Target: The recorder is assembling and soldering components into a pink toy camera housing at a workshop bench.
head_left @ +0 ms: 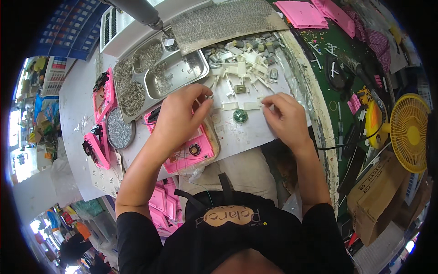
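Observation:
My left hand (185, 112) is above a pink plastic casing (197, 145), its thumb and fingers pinched together. A tiny thing shows at those fingertips, too small to name. The casing lies open-side up and has a round black part with a metallic centre. My right hand (286, 118) is closed in a pinch by the end of a flat white plastic strip (252, 106); whether it grips the strip or a smaller piece is unclear. Between the hands rests a round green object (240, 116). Just beyond lie loose white plastic parts (244, 68) and a small boxy component (239, 89).
A metal compartment tray (199, 64) holds small screws, with a dish of silvery bits (120, 129) beside it. An electric screwdriver (148, 16) hangs above. More pink casings (105, 98) stand left. A textured board (228, 25) lies behind; a yellow fan (409, 132) stands right.

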Available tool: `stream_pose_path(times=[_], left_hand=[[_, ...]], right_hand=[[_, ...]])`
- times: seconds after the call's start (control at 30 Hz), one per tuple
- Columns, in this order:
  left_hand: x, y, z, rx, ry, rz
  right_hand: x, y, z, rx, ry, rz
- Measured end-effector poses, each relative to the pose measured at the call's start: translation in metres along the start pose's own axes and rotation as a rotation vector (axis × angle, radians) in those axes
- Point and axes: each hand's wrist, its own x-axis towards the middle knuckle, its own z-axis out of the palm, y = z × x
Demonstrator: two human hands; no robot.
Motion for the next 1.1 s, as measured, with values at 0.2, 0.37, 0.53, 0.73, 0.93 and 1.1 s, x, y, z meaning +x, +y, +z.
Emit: stream_pose_path(times=[0.2,0.37,0.53,0.73,0.93,1.1], left_hand=[[0.006,0.006,-0.001,-0.063,-0.020,0.078],[0.014,0.000,0.007,-0.141,-0.029,0.042],[0.020,0.003,0.005,-0.245,-0.395,0.139],[0.023,0.025,-0.003,-0.221,-0.733,0.332],[0.057,0.022,0.000,-0.424,-0.865,0.162],[0.141,-0.041,-0.006,0.082,0.165,0.023]], right_hand=[[0.051,-0.004,0.041,-0.390,-0.102,-0.122],[0.055,-0.034,0.021,-0.108,0.033,-0.346],[0.022,-0.053,0.001,0.373,-0.296,0.047],[0.006,-0.020,-0.023,1.096,-0.689,0.474],[-0.013,-0.004,-0.013,1.423,-0.664,0.525],[-0.018,0.000,-0.003,1.530,-0.434,0.482]])
